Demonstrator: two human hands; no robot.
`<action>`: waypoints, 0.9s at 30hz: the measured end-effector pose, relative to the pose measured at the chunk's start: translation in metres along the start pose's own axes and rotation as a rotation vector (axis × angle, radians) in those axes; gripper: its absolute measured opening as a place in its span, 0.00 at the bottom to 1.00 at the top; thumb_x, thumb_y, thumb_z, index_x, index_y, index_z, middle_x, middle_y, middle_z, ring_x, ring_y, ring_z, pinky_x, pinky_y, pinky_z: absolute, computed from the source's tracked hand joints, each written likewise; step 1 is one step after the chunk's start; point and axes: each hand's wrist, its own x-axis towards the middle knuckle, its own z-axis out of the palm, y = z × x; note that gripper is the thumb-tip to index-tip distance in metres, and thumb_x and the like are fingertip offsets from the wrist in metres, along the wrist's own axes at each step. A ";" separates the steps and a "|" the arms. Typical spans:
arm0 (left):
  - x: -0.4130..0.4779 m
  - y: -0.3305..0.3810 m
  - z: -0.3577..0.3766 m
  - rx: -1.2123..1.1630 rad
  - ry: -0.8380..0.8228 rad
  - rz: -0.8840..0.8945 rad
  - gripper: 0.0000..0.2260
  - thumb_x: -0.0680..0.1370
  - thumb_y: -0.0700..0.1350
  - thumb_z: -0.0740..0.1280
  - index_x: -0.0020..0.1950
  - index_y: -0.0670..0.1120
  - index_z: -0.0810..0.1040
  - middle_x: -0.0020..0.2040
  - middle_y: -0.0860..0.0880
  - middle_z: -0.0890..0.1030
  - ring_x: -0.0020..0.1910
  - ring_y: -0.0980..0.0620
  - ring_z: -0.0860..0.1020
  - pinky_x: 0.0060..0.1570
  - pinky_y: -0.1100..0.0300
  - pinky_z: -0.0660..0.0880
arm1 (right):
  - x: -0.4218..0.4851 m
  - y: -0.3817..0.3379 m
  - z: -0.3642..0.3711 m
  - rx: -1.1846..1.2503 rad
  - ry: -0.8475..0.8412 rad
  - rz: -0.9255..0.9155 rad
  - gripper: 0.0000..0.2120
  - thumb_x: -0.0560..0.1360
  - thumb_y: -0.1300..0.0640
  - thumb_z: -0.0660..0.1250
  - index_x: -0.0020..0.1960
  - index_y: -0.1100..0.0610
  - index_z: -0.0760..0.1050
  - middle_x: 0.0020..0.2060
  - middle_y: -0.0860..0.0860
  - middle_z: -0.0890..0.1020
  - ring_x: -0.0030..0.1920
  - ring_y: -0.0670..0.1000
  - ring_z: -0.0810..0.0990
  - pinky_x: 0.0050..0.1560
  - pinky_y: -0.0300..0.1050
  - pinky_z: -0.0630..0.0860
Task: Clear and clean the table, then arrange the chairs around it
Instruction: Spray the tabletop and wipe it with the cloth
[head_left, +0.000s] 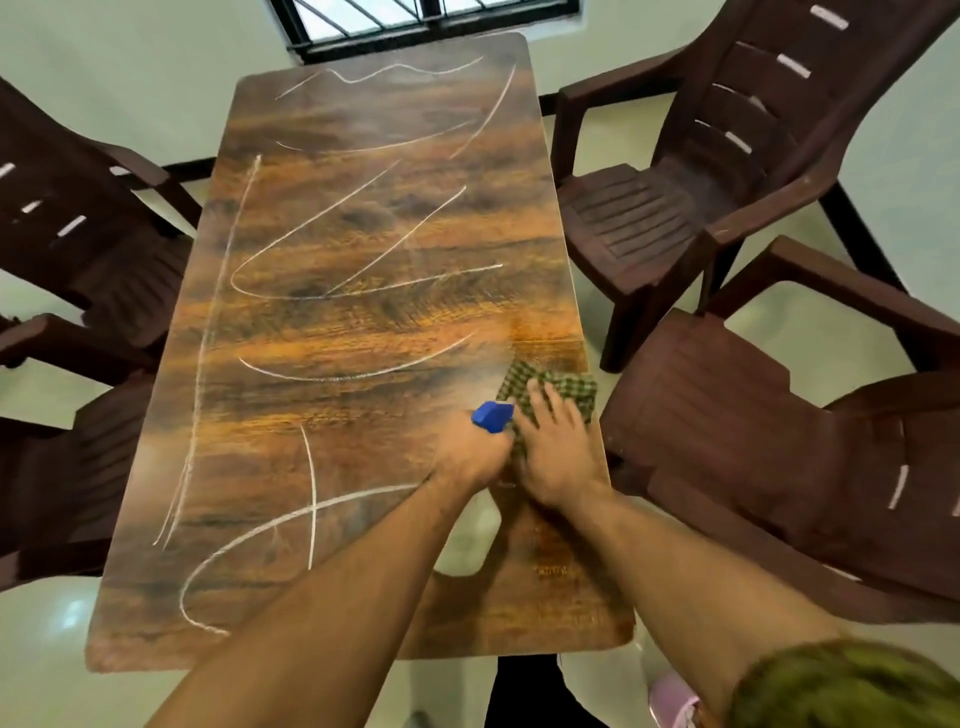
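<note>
A: Risk? Left hand (470, 454) is closed round a blue-capped spray bottle (492, 415), nozzle just beside the cloth; it could knock or mist off-target.

B: Right hand (558, 454)?

A: Fingers (553, 410) spread flat, pinning the green checked cloth (558, 382) beneath and beyond them. White chalk scribbles (332, 280) cover the wood-grain tabletop (363, 322), well past the fingers; easy to miss.

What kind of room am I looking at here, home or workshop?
Probably a home dining area: a wood-grain table with brown plastic armchairs on both sides, a barred window behind it, and pale tiled floor. The table has white chalk-like lines on it.
</note>
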 end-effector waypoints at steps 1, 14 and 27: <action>0.000 -0.005 -0.001 -0.013 -0.004 -0.020 0.12 0.76 0.39 0.67 0.34 0.45 0.70 0.29 0.49 0.73 0.23 0.57 0.70 0.21 0.69 0.64 | -0.028 -0.007 0.012 0.022 -0.004 -0.082 0.33 0.77 0.44 0.58 0.80 0.50 0.56 0.81 0.56 0.49 0.80 0.59 0.48 0.77 0.60 0.51; -0.010 -0.057 -0.001 -0.085 -0.028 -0.022 0.07 0.76 0.40 0.69 0.41 0.39 0.77 0.29 0.45 0.79 0.21 0.55 0.76 0.24 0.64 0.71 | 0.005 0.025 -0.009 -0.028 0.036 0.179 0.32 0.78 0.41 0.54 0.78 0.53 0.56 0.79 0.61 0.50 0.79 0.62 0.45 0.78 0.60 0.46; -0.055 -0.094 -0.010 -0.109 -0.144 0.036 0.09 0.75 0.38 0.67 0.36 0.41 0.72 0.30 0.43 0.75 0.26 0.48 0.75 0.30 0.58 0.70 | -0.216 -0.015 0.094 -0.095 -0.004 -0.112 0.39 0.71 0.43 0.61 0.80 0.52 0.56 0.80 0.55 0.51 0.80 0.56 0.51 0.75 0.54 0.49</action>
